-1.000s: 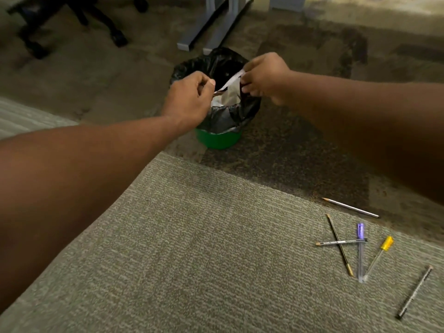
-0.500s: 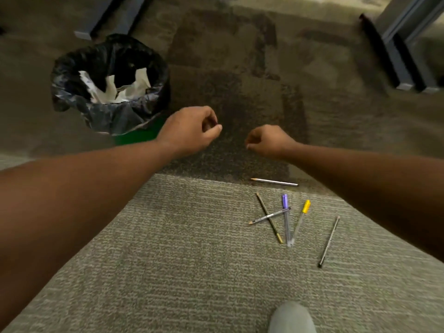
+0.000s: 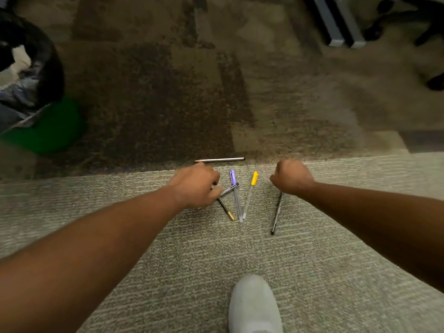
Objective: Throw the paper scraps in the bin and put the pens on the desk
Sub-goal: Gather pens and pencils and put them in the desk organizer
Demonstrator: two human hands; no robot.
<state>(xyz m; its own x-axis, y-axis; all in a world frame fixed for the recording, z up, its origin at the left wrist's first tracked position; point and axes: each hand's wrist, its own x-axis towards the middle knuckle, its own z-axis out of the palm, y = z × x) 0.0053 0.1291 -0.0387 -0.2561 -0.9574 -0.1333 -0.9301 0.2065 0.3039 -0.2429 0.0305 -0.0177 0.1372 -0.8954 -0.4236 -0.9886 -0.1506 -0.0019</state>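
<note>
I see both hands low over the pens on the carpet. Left hand (image 3: pixel 195 186) curls w/ fingertips at the crossed pens (image 3: pixel 228 188) (can't tell if it grips one). Right hand (image 3: pixel 292 176) is a fist, holding nothing, just above the black pen (image 3: pixel 276 216). Purple-cap pen (image 3: pixel 235 195) & yellow-cap pen (image 3: pixel 249 195) lie between them. Bin (image 3: pixel 36 92) w/ paper sits far left.
</note>
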